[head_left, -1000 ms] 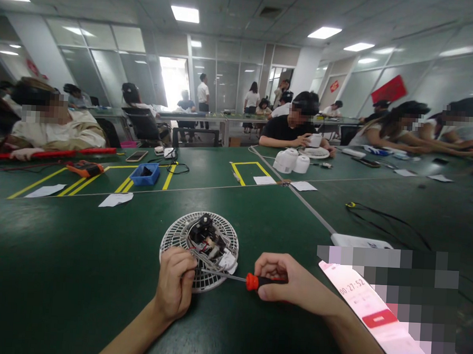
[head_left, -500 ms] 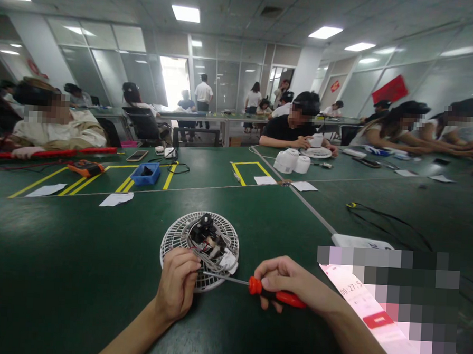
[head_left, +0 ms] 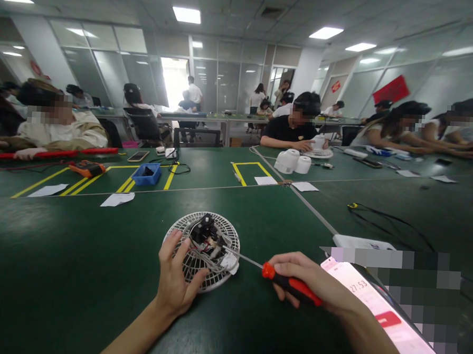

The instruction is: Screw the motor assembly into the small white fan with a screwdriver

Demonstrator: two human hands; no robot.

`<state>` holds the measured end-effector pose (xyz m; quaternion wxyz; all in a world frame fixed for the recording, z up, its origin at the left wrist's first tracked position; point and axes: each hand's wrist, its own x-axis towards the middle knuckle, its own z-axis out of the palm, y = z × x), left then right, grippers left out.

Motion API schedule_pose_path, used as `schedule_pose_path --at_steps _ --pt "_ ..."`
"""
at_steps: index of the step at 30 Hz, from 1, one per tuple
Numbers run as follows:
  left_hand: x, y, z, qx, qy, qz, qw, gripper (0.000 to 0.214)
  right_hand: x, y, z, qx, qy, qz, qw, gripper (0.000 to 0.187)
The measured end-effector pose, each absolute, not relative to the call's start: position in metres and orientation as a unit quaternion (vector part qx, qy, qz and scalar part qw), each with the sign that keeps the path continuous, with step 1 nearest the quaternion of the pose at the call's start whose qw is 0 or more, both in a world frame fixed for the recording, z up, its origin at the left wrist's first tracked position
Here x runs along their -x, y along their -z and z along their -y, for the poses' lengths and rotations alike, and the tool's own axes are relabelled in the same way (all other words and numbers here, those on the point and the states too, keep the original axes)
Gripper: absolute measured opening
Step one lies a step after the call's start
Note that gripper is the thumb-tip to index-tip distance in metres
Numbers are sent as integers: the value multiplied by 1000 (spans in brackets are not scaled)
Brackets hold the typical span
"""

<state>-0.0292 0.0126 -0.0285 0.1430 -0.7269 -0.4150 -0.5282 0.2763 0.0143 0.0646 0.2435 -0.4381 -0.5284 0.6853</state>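
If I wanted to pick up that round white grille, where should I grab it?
Probably by the left rim of the grille, coming from the left: black parts stand toward the middle, a white piece sits near the right edge, and the screwdriver, held in the right hand, reaches in from there. The left hand is spread by that rim.

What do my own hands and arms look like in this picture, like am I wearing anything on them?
Your left hand and right hand are ungloved, with no rings visible. Your left forearm and right forearm show no sleeves, watch, bracelet or cables.
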Motion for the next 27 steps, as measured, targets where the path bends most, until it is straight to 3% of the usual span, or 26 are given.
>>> schedule_pose_path --at_steps 10,27 --pt "26 28 -19 687 496 530 27 76 -277 -65 -15 489 -658 525 229 38" --pt "28 27 -18 686 484 543 14 76 -273 -66 -13 476 -660 533 231 36"
